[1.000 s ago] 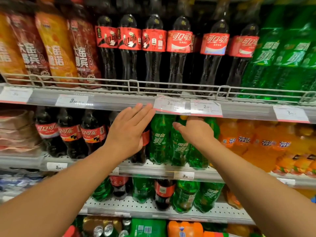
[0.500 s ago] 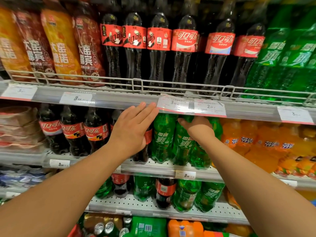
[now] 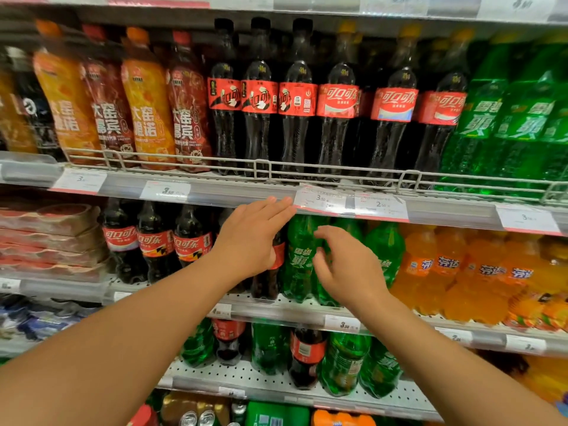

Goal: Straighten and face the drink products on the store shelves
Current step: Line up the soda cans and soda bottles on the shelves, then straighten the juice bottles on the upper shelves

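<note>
Head view: left hand (image 3: 249, 241) lies flat, grip wide, against a cola bottle (image 3: 272, 272); right hand (image 3: 347, 265) hovers, grip loosely wide, just before green bottles (image 3: 299, 259).

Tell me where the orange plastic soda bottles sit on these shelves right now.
In the head view, the orange plastic soda bottles stand on the middle shelf at the right, directly right of the green plastic soda bottles, beyond the right hand.

Top shelf: 6 cola bottles (image 3: 296, 99), 4 orange-and-red bottles (image 3: 147, 115); 2 hands (image 3: 250, 241).
</note>
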Available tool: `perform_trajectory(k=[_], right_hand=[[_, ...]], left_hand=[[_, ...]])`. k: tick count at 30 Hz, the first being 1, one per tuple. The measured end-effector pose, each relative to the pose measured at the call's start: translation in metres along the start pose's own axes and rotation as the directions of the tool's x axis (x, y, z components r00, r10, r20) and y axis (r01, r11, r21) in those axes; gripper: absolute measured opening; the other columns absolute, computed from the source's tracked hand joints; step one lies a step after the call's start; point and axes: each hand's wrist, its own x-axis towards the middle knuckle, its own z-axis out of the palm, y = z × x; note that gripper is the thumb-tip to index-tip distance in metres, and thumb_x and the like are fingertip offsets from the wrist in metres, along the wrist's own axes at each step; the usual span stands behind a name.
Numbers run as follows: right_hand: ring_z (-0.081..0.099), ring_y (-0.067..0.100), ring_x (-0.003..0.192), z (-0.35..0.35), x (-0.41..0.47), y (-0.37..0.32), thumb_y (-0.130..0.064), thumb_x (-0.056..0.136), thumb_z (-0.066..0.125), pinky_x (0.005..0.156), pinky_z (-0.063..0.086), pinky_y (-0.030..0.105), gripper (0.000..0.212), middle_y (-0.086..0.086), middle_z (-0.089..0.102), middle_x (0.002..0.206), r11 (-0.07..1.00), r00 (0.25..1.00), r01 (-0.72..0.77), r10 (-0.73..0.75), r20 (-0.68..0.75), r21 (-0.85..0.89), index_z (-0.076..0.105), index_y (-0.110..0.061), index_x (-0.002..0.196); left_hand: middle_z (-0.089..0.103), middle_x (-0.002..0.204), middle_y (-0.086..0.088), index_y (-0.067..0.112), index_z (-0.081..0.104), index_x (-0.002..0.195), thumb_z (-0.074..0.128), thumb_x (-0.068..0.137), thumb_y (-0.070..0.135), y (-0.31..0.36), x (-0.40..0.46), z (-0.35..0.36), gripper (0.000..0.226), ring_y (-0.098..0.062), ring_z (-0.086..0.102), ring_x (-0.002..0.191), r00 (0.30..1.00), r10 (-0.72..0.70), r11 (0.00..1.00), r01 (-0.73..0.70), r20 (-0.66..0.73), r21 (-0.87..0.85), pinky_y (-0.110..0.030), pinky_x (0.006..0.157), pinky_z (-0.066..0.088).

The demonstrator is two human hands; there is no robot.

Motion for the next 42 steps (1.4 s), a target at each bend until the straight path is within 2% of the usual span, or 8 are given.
perform_trajectory(k=[4,12,14,20,26,30,34,42], right_hand=[[0.054,0.032,0.115,-0.013,0.034,-0.025,-0.004,0.076,0.065,0.098,0.044,0.044,0.047,0.013,0.060,0.126,0.983,0.983,0.153,-0.162,-0.085,-0.100,0.060,-0.005,0.123],[0.050,0.028,0.121,-0.010,0.051,-0.048,-0.022,0.080,0.060,0.099,0.043,0.038,0.045,0.004,0.054,0.134,0.912,0.989,0.022,0.041,0.144,-0.409,0.057,-0.016,0.124],[0.052,0.022,0.113,-0.028,0.075,-0.067,-0.030,0.086,0.049,0.089,0.043,0.033,0.029,-0.004,0.056,0.120,0.924,0.989,-0.021,0.076,0.128,-0.383,0.056,-0.023,0.114],[0.050,0.031,0.120,-0.098,0.171,-0.163,-0.013,0.080,0.059,0.101,0.039,0.038,0.047,0.009,0.058,0.129,0.933,0.987,0.033,-0.087,-0.136,-0.359,0.059,-0.007,0.127],[0.020,0.023,0.144,-0.112,0.228,-0.223,-0.016,0.089,0.051,0.112,0.027,0.038,0.063,0.004,0.027,0.157,0.931,0.991,-0.036,-0.015,-0.137,-0.363,0.032,-0.017,0.149],[0.005,0.021,0.149,-0.098,0.248,-0.233,-0.018,0.089,0.052,0.115,0.025,0.041,0.073,0.000,0.004,0.163,0.930,0.993,-0.087,0.051,-0.109,-0.358,0.018,-0.025,0.153],[-0.013,0.026,0.148,-0.074,0.256,-0.226,-0.017,0.088,0.052,0.121,0.003,0.042,0.085,0.004,-0.013,0.162,0.870,0.996,-0.075,0.039,-0.085,-0.488,0.000,-0.022,0.155],[0.028,0.025,0.143,-0.081,0.268,-0.231,-0.025,0.083,0.049,0.110,0.033,0.043,0.062,0.004,0.028,0.158,0.818,0.979,-0.085,-0.037,-0.198,-0.569,0.037,-0.024,0.144]], left_hand=[[0.017,0.161,0.005,0.023,0.022,0.153,0.052,0.084,0.014,-0.017,-0.002,-0.016,0.076,-0.017,0.019,0.146,0.996,0.000,0.997,-0.007,0.093,0.075,-0.036,0.116,0.022],[0.058,0.131,-0.016,0.001,0.059,0.128,0.073,0.059,0.008,-0.115,-0.043,-0.065,0.071,-0.038,0.060,0.113,0.998,-0.060,0.982,0.064,-0.028,0.178,-0.047,0.093,0.052],[0.050,0.141,-0.012,0.006,0.052,0.137,0.070,0.068,0.014,-0.136,-0.031,-0.090,0.072,-0.033,0.053,0.124,0.994,-0.038,0.978,0.058,-0.101,0.202,-0.043,0.100,0.047],[0.043,0.147,-0.019,0.003,0.047,0.141,0.068,0.068,0.015,-0.200,0.016,-0.179,0.076,-0.037,0.042,0.134,0.946,0.091,0.963,-0.004,-0.312,0.271,-0.049,0.109,0.038],[0.003,0.162,-0.013,0.013,0.011,0.153,0.054,0.083,0.037,-0.255,0.043,-0.219,0.086,-0.031,0.005,0.148,0.946,0.026,0.922,0.103,-0.324,0.374,-0.045,0.119,0.015],[-0.003,0.163,-0.008,0.019,0.001,0.154,0.051,0.085,0.035,-0.268,0.044,-0.215,0.087,-0.028,-0.002,0.149,0.946,0.012,0.937,0.103,-0.325,0.335,-0.045,0.120,0.009],[-0.008,0.162,-0.005,0.021,-0.006,0.154,0.046,0.086,0.035,-0.272,0.044,-0.209,0.087,-0.027,-0.007,0.149,0.936,0.021,0.935,0.106,-0.352,0.339,-0.044,0.121,0.002],[-0.008,0.163,-0.003,0.024,-0.005,0.154,0.046,0.088,0.036,-0.269,0.045,-0.205,0.084,-0.024,-0.008,0.149,0.922,-0.004,0.945,0.131,-0.387,0.301,-0.043,0.120,-0.003]])
